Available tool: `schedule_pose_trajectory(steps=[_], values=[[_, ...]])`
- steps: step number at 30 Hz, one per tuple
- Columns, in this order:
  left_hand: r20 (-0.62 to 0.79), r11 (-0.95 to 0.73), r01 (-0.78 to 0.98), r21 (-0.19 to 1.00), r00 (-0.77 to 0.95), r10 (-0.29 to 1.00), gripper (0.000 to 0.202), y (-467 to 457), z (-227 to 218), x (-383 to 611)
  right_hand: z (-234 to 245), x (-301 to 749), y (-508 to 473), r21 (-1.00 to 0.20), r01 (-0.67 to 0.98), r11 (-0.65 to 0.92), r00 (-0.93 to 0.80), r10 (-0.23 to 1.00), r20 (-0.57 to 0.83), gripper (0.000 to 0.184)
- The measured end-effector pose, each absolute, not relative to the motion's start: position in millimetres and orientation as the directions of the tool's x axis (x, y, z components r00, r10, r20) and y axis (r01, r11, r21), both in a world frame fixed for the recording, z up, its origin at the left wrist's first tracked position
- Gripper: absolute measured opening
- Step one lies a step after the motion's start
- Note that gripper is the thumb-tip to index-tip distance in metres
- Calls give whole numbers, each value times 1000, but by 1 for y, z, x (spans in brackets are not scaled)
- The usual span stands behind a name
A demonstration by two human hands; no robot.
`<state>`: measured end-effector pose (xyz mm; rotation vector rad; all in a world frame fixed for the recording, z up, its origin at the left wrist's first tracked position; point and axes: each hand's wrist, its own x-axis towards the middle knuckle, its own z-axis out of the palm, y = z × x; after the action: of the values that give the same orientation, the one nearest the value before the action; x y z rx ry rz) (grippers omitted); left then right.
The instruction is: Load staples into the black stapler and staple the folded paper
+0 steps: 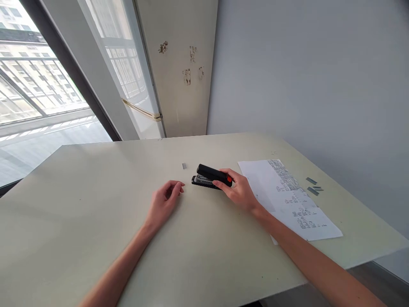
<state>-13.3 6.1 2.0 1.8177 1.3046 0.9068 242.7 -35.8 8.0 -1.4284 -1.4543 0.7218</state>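
Observation:
A black stapler (213,174) with a red part at its rear end lies on the table, its upper arm slightly raised from its base at the front. My right hand (237,190) is closed around the rear of it, the thumb on the near side. To the left, my left hand (165,200) rests on the tabletop, fingers curled in toward the thumb, a short gap from the stapler's front. I see nothing held in it. Just beyond these hands lies a small strip of staples (184,166).
White printed sheets (262,183) lie partly behind my right forearm. Several staple strips (312,191) are scattered farther right, near the wall (313,76). A pale cabinet or fridge (182,102) stands past the table's (96,204) far edge, with a window (35,81) at left.

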Motion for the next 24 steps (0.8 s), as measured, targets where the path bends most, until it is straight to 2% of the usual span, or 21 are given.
schedule_pose_trajectory(steps=[4,10,14,20,24], values=[[150,-224,433,873,198,969,34,9,-3,-16,2,238,-33,-893,432,125,73,982,173,41],[214,-381,526,760,351,911,33,7,-6,-11,-4,237,-34,-889,437,133,-35,991,131,37],[243,-449,524,724,415,877,24,8,-10,-12,-6,237,-33,-885,448,131,-105,990,94,36],[271,-451,508,734,390,880,18,8,-12,-13,-5,241,-33,-895,432,111,-131,990,59,38],[295,-481,494,724,409,864,16,7,-14,-14,-6,242,-34,-943,328,55,-58,998,38,42]])
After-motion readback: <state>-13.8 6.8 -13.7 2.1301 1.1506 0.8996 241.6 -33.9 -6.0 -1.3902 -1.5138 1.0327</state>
